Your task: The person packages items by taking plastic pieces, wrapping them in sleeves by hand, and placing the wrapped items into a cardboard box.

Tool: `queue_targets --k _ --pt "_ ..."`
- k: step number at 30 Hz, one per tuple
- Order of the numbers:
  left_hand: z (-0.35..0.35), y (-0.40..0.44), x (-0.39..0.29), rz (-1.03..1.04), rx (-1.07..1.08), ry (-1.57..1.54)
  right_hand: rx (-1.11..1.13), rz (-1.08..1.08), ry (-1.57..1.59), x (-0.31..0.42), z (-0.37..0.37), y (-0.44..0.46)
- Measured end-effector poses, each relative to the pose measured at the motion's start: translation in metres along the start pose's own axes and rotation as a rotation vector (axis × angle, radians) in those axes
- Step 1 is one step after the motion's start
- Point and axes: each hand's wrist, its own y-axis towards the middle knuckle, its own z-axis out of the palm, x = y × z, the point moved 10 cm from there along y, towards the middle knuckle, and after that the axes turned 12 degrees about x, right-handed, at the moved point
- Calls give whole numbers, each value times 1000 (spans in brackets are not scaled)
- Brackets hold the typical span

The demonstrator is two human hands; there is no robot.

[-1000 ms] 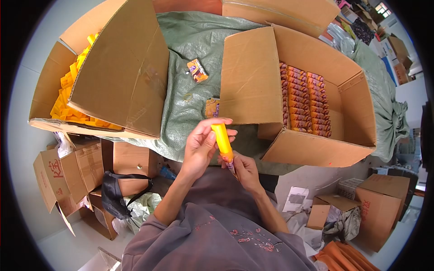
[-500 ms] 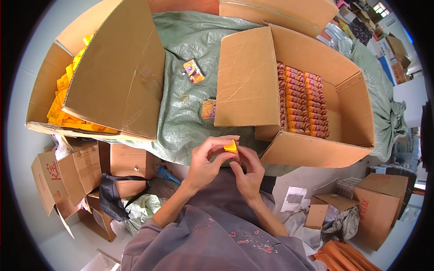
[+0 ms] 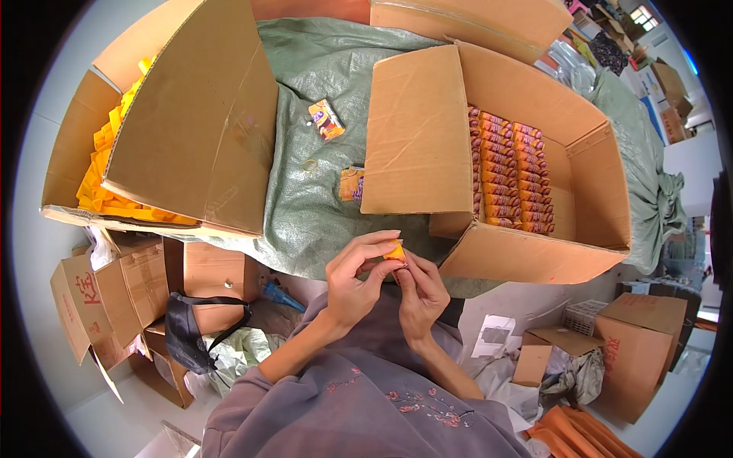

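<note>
Between my two hands, in front of my body, is a small yellow-and-orange packet (image 3: pixel 395 252), mostly hidden by fingers. My left hand (image 3: pixel 355 276) pinches its upper part with thumb and fingers. From the other side my right hand (image 3: pixel 421 299) grips its lower end. To the right, an open cardboard box (image 3: pixel 584 248) holds stacked columns of orange-and-purple printed packets (image 3: pixel 504 168). At the left, another carton (image 3: pixel 202 114) contains a heap of plain yellow pieces (image 3: pixel 99 175). Two printed orange-and-purple sleeves, an upper one (image 3: pixel 327 120) and a lower one (image 3: pixel 351 184), lie between the cartons.
A green woven sheet (image 3: pixel 301 214) covers the work surface, with a thin yellowish band (image 3: pixel 308 165) on it. Below left are more cartons (image 3: pixel 145 278) and a black bag (image 3: pixel 191 336). Below right stand another carton (image 3: pixel 641 343) and orange cloth (image 3: pixel 584 435).
My fingers have closed further over the packet's yellow top, and less of it shows. My right thumb has moved up against it. The cartons and sleeves stay where they were.
</note>
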Motion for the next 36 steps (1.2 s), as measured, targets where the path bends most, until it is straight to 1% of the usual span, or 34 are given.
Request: queue_targets --k 4,7,11,22,26,27,28,29,31,33,34,35,36 --pt "-2 1 0 -62 -38 -68 7 33 47 -2 1 2" --pt "-2 2 0 -65 -35 -43 13 58 100 -6 3 2" --pt "-5 4 -5 -18 -86 12 19 82 152 -9 5 4" --pt "-5 6 -2 -3 -88 37 8 89 139 -12 4 5" --pt "-6 5 1 -39 -96 19 3 130 174 -16 4 4" --pt "-7 3 0 -52 -102 5 27 123 139 -13 6 5" --pt "-6 3 0 -62 -97 -15 40 112 100 -8 5 4" --pt "-4 2 -8 -18 -69 9 45 100 57 -1 2 5" --pt "-1 -1 -23 78 -6 49 113 -2 -118 37 -7 9" --pt "-7 -5 -46 308 -70 -93 196 -115 -272 85 -24 12" --pt "-17 -9 -46 360 -111 -6 178 -194 -283 111 -40 17" --pt "-31 -8 -34 341 -208 -2 161 -271 -293 136 -58 26" --pt "-44 1 -20 274 -249 107 146 -305 -345 155 -79 38"
